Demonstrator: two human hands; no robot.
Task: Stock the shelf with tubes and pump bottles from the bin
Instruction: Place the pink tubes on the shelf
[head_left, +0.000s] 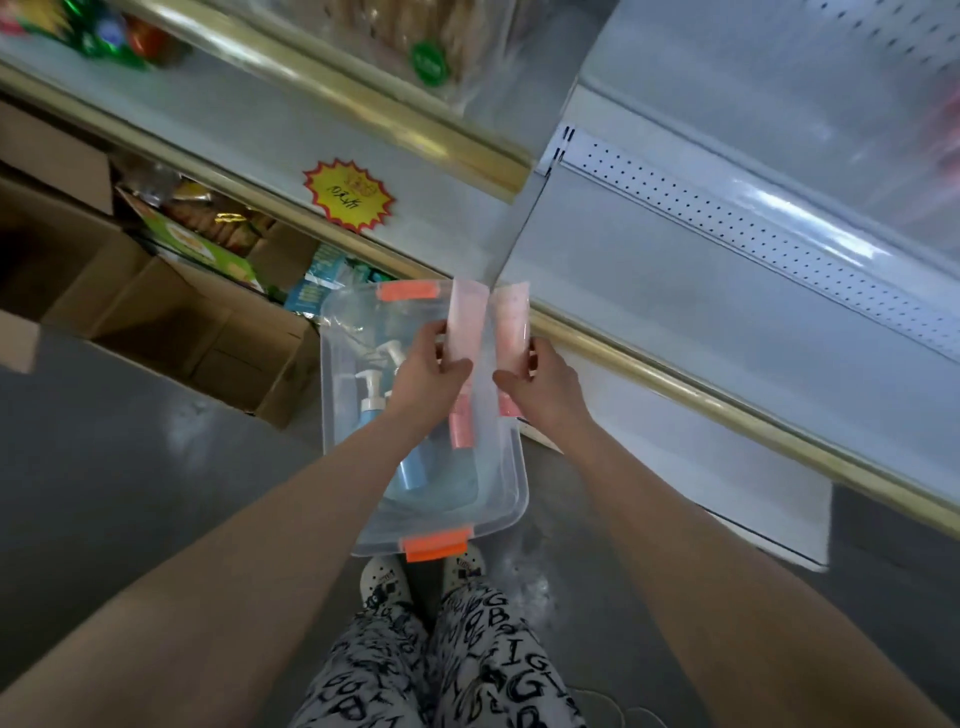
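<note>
Far left: open cardboard boxes (171, 322) on the floor, with snack packets (208, 228) behind them under the neighbouring shelving. A yellow starburst price tag (349, 195) with a red edge lies on that shelving's deck.

Centre: a clear plastic bin (511, 483) sits on the grey floor, one orange latch (439, 544) at its near end and another at the far end. Inside lies a blue pump bottle (413, 467) with a white pump head, on its side along the bin's left wall. A second white pump head (392, 353) shows just beyond it; its body is unclear.

Above the bin: the left hand (428, 371) grips a pale pink tube (467, 325), thumb and fingers curled round its middle, flat crimped end pointing away, pink cap toward the person. Just beside it, the right hand (543, 387) grips a second pink tube (511, 325) the same way. The hands are close together but not touching; the tubes are roughly parallel with a narrow gap.

Right: white shelf (727, 322) with a gold front strip (727, 410) and a perforated panel (753, 228) behind. Both tubes are short of its deck, and the right tube's tip overlaps the strip in view.

Bottom: letter-print trousers (467, 654) and white clogs (382, 577) at the bin's near end.
</note>
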